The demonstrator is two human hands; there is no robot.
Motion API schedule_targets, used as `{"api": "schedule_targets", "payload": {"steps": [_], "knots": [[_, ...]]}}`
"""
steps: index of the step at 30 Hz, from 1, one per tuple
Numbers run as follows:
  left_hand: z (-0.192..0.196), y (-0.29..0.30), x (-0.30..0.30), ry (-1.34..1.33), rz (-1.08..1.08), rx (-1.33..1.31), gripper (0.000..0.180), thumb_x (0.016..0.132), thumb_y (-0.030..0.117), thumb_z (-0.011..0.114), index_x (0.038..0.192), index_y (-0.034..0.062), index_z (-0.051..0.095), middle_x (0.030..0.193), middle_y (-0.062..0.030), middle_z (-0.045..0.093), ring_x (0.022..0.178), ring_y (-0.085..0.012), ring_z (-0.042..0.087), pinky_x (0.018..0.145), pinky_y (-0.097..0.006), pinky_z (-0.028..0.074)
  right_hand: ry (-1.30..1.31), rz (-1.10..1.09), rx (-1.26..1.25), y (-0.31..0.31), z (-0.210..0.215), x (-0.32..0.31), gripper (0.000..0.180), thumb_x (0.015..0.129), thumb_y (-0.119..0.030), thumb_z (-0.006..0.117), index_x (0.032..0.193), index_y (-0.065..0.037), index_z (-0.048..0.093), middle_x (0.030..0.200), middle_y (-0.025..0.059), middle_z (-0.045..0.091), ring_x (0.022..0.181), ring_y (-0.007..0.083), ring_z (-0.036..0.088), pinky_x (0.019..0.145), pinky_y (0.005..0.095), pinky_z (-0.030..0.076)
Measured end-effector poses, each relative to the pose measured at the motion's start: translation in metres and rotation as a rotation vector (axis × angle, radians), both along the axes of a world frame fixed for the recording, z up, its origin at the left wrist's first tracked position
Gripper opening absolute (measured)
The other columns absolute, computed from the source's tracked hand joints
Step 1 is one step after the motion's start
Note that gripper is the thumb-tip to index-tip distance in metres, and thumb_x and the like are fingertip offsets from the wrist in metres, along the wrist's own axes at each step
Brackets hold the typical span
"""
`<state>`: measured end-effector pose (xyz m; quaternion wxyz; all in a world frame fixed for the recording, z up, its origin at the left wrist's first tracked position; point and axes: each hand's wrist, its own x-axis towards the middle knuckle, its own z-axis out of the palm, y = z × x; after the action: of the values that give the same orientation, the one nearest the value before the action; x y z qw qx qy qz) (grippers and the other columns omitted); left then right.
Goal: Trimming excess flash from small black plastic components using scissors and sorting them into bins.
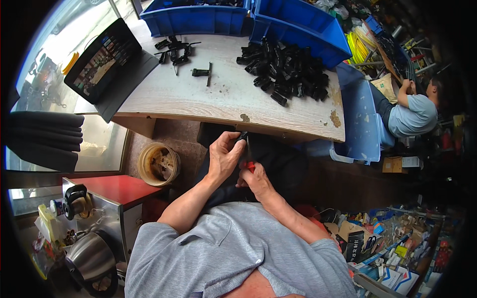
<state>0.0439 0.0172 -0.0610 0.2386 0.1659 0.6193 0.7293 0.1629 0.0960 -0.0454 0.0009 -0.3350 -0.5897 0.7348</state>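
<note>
My left hand (224, 156) was raised just below the front edge of the bench (208, 94), its fingers (233, 143) curled tight around a small black part (243, 135) whose end stuck up between thumb and forefinger. My right hand (256, 180) sat just under it, touching it, fingers closed on a red-handled tool (250, 167); only a bit of red showed, so I could not tell what kind of tool it was. Both hands hung over my dark lap, apart from the bench top.

On the bench, a big heap of black parts (283, 69) lay toward the right, and a smaller scatter of black pieces (174, 49) lay toward the far left, with one lone piece (201, 72) between them. A tablet in a dark folding case (102, 62) stood propped at the left end, its screen lit. Two blue bins (194, 20) stood at the far edge, and another blue tub (360, 119) stood off the right end.

Low at my right, flat cardboard packages (392, 258) in white, blue and black lay jumbled on the floor, their labels too small to make out. At my left, a red-topped cabinet (117, 188) stood beside a steel kettle (92, 256), and a round pale bucket (158, 164) stood under the bench. Another person in a grey shirt (415, 114) sat at the far right.
</note>
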Motion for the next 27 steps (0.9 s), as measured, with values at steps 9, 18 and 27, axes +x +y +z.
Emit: {"api": "schedule_targets", "payload": {"steps": [9, 18, 27], "knots": [[0.085, 0.096, -0.075, 0.462, -0.05, 0.042, 0.034, 0.087, 0.018, 0.071, 0.114, -0.0009, 0.062, 0.087, -0.0159, 0.072, 0.079, -0.0186, 0.07, 0.067, -0.03, 0.054, 0.092, -0.196, -0.176, 0.016, -0.004, 0.012, 0.024, 0.083, -0.019, 0.058, 0.101, -0.003, 0.052, 0.063, 0.0049, 0.056, 0.052, 0.0138, 0.057, 0.057, 0.0362, 0.059], [0.107, 0.107, -0.121, 1.167, 0.275, -0.218, 0.04, 0.078, 0.01, 0.071, 0.117, 0.0079, 0.062, 0.122, -0.0126, 0.062, 0.112, -0.0358, 0.057, 0.095, -0.042, 0.049, 0.102, -0.279, -0.188, 0.023, -0.004, 0.025, 0.021, 0.088, -0.024, 0.062, 0.096, -0.007, 0.054, 0.066, 0.0027, 0.054, 0.053, 0.0136, 0.057, 0.051, 0.029, 0.055], [0.06, 0.03, -0.176, 1.252, 0.303, -0.768, 0.024, 0.08, 0.018, 0.068, 0.102, 0.0058, 0.067, 0.103, -0.0122, 0.066, 0.101, -0.034, 0.059, 0.087, -0.043, 0.049, 0.085, -0.227, -0.192, 0.018, -0.005, 0.012, 0.014, 0.085, -0.022, 0.06, 0.089, -0.009, 0.057, 0.064, 0.0008, 0.052, 0.053, 0.0121, 0.055, 0.051, 0.0327, 0.057]]}}
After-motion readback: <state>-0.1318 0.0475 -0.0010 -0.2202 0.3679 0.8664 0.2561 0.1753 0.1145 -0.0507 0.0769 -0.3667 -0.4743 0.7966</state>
